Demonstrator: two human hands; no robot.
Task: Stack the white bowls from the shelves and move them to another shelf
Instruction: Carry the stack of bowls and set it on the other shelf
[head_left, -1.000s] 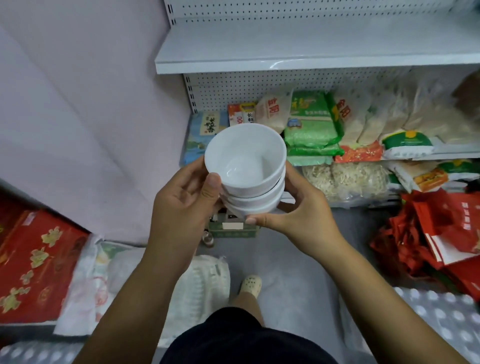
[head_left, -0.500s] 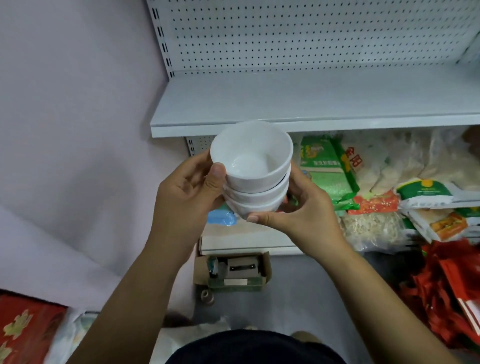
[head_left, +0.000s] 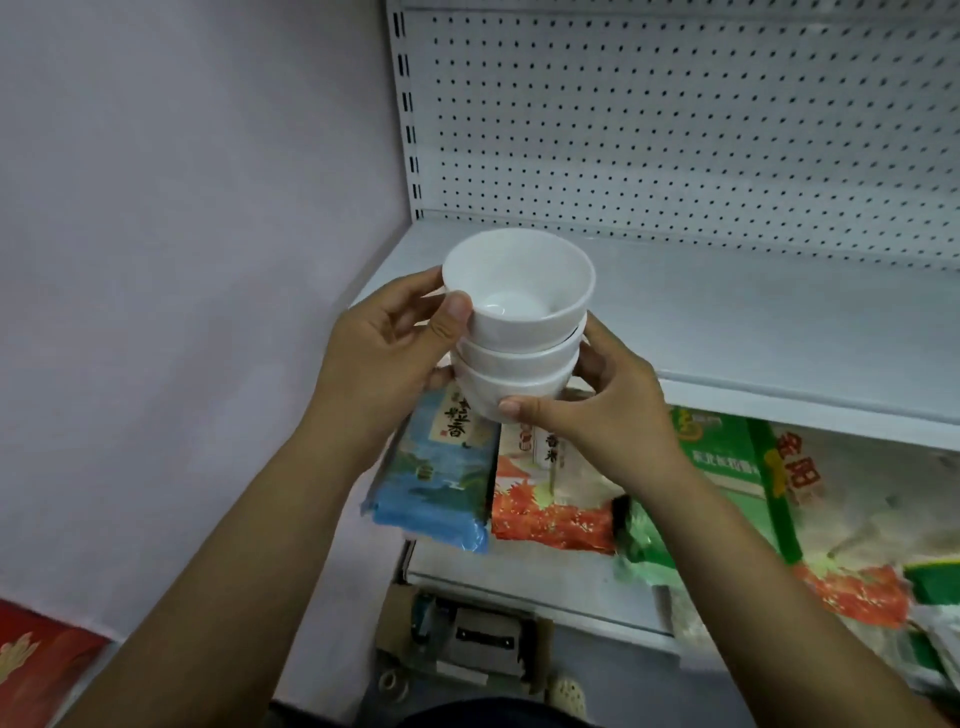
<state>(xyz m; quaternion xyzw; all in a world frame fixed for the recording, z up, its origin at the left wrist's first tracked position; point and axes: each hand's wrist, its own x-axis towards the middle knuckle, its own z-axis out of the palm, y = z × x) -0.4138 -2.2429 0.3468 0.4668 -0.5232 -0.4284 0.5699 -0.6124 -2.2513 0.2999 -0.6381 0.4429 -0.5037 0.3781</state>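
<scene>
Head view: left hand (head_left: 382, 358) and right hand (head_left: 605, 410), fingers curled round a stack of three white bowls (head_left: 517, 322), hold it before a bare white shelf (head_left: 753, 332), above rice bags (head_left: 545, 493).

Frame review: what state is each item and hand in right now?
Stack of three round glossy white bowls: nested, upright, held in the air, top bowl empty.
Left hand: grips the stack's side, thumb on the top bowl.
Right hand: grips the stack low, thumb on the bottom bowl.
Flat white metal shelf: bowls not yet on it.
Blue printed plastic bag: lying on the lower shelf.
</scene>
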